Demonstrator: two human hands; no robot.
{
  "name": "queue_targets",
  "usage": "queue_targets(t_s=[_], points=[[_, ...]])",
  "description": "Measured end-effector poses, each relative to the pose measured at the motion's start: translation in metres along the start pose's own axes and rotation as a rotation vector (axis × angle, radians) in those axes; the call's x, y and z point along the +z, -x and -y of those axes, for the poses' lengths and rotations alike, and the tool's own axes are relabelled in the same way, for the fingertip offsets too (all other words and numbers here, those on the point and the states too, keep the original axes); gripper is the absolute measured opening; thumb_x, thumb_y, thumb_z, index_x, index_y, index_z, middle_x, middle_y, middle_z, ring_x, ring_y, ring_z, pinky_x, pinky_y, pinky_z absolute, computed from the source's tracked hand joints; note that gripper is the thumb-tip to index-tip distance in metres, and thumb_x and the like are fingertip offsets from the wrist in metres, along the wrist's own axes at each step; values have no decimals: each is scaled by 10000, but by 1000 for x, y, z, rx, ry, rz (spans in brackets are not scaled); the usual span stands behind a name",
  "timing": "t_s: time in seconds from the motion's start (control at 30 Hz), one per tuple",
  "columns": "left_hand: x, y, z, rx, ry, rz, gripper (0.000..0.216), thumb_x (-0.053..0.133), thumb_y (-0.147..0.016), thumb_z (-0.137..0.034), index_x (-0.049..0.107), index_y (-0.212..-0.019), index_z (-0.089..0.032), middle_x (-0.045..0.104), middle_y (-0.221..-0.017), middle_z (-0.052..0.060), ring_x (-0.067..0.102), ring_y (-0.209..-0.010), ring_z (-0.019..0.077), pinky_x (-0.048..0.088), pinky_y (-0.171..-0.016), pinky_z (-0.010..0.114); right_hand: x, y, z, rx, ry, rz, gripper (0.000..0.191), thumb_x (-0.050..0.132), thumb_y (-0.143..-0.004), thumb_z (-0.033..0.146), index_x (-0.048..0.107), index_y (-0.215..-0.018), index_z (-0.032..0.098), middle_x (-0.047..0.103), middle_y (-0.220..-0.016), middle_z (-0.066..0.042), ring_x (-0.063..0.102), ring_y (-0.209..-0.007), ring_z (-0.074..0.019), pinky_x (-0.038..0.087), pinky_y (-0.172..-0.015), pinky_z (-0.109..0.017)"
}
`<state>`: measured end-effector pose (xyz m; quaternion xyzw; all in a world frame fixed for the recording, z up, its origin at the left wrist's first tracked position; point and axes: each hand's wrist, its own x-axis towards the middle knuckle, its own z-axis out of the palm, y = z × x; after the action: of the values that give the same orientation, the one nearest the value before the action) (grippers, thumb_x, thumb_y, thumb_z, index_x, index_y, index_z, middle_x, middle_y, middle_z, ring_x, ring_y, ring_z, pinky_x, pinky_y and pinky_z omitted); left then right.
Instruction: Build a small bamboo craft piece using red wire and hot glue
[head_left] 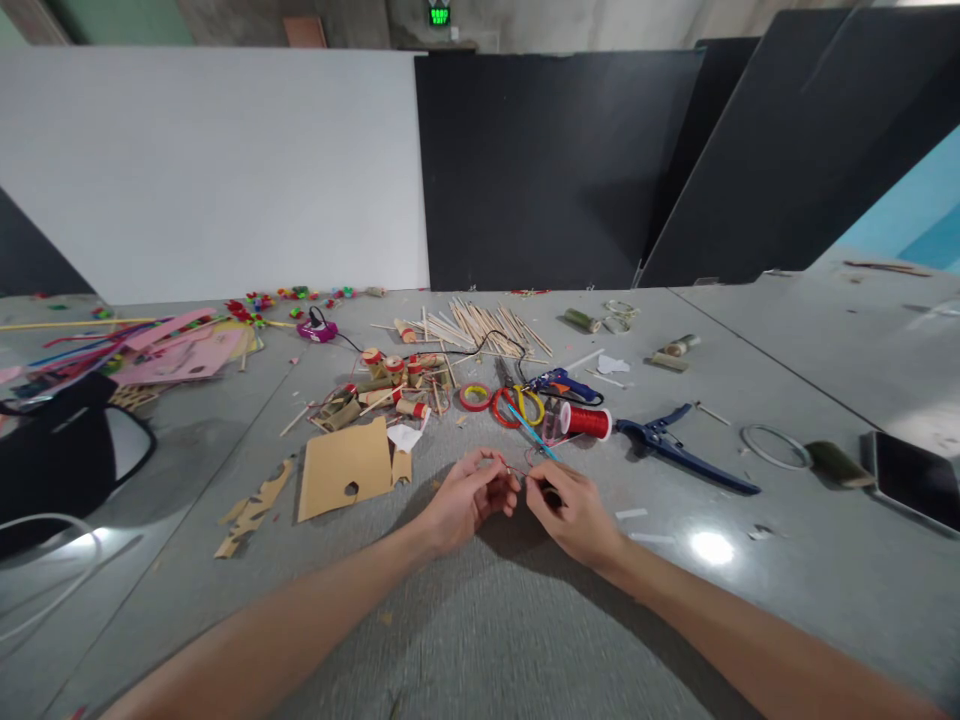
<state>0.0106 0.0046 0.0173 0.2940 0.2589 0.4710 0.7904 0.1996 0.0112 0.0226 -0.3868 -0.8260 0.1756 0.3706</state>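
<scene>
My left hand (469, 497) and my right hand (574, 510) meet low over the grey table (480, 620), fingers pinched toward each other. A thin red wire (519, 470) runs between the fingertips. Just beyond them lies a red wire spool (586, 421), with a blue stick (534, 433) slanting across it toward my right hand. Blue pliers (679, 449) lie to the right of the spool.
A brown cardboard piece (345, 468) lies left of my hands. Farther back are tape rings (475, 397), a pile of wooden sticks (480, 325), small bamboo spools (394, 380) and a blue glue gun (562, 383). A dark tablet (915, 480) rests at far right, pink paper (187, 350) at far left.
</scene>
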Motion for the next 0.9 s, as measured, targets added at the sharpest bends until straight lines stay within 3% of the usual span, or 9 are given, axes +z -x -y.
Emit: queue_targets(t_s=[0.27,0.43,0.63,0.9], points=[[1,0,2,96,-95,-19,519,914,-664,-267,578,-1047,-168,674,-811,7,630,-666,113,485,-642,235,1,1,-3,-14,18,9,130,515,-948,186,568,-835,226,594,-729,-8,568,-681,-167,435,-665,-287],[-1,-2,4,158,-125,-54,443,913,-663,-283,646,-987,-141,662,-774,11,608,-658,100,465,-639,222,1,1,-3,-16,20,2,134,509,-954,190,561,-837,227,593,-729,-10,573,-684,-171,437,-665,-290],[-1,-3,6,141,-163,-77,443,917,-652,-307,683,-980,-122,676,-772,29,615,-658,114,473,-635,238,2,2,-4,-28,20,25,127,511,-957,191,554,-843,226,593,-739,-11,567,-695,-171,431,-676,-296],[0,-2,4,100,-124,-91,332,841,-756,-371,676,-873,-108,680,-789,39,631,-651,110,493,-630,230,1,1,-2,-4,17,21,146,500,-978,218,572,-851,222,626,-760,-21,602,-718,-175,456,-702,-298]])
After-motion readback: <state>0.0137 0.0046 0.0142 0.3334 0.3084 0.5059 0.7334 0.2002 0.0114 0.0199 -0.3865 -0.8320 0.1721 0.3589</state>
